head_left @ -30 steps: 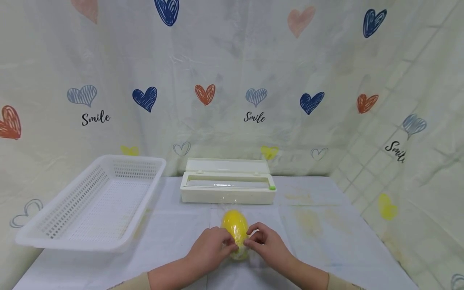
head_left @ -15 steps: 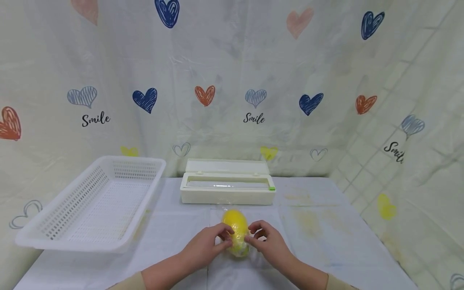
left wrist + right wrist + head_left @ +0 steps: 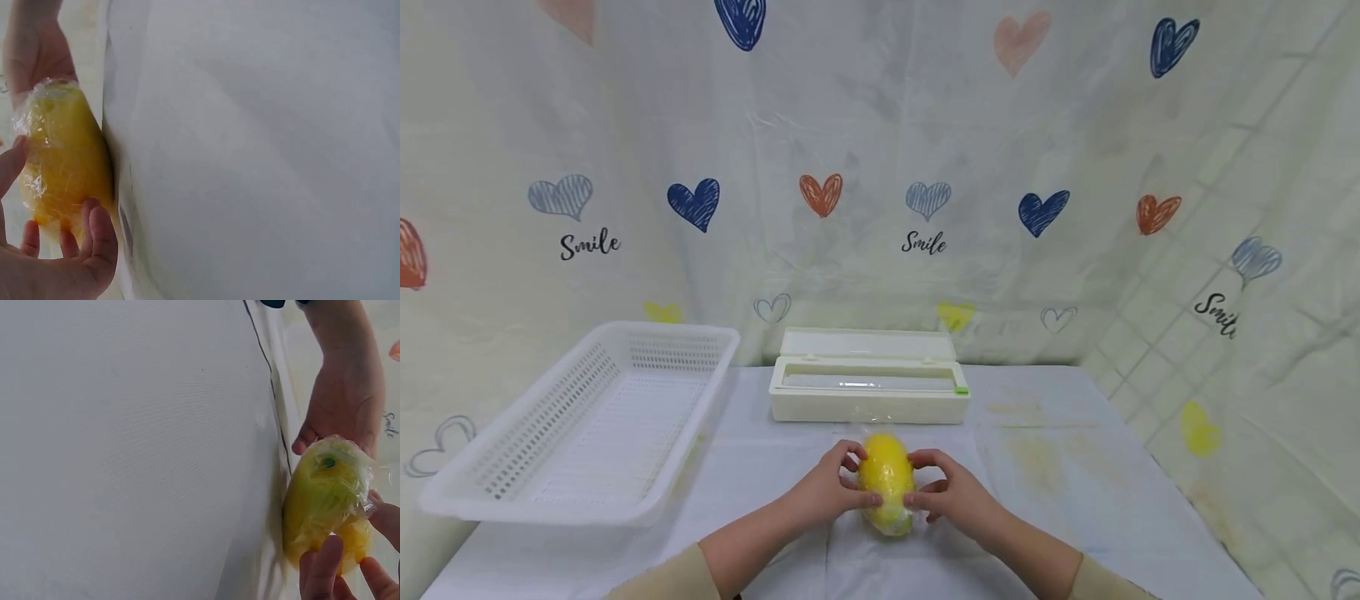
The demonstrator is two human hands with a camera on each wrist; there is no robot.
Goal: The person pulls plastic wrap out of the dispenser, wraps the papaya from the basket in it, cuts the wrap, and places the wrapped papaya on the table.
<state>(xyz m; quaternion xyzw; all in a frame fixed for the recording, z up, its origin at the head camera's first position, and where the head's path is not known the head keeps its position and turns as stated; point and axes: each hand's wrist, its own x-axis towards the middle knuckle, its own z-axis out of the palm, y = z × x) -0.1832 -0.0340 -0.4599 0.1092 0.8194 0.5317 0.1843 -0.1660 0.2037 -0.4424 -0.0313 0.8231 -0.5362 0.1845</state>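
A yellow oblong fruit (image 3: 887, 471) in clear cling film lies on the white-covered table in front of the person. Its near end is greenish, with the film bunched and wrinkled over it; a small dark green spot shows there in the right wrist view. From the left side, the left hand (image 3: 827, 487) holds the fruit with curved fingers along its flank and the thumb near the lower end. Opposite it, the right hand (image 3: 955, 496) holds the other side in much the same way. Loose film (image 3: 871, 417) sticks out past the fruit's far end.
Behind the fruit stands a long white cling film dispenser (image 3: 868, 408), its lid raised and a green slider at the right end. A white perforated plastic basket (image 3: 692, 450) sits at the left. A heart-printed curtain (image 3: 880, 125) hangs behind the table.
Both hands have shifted from the fruit's near part up along its sides, and their fingers have spread wider around it. The fruit stays in about the same place.
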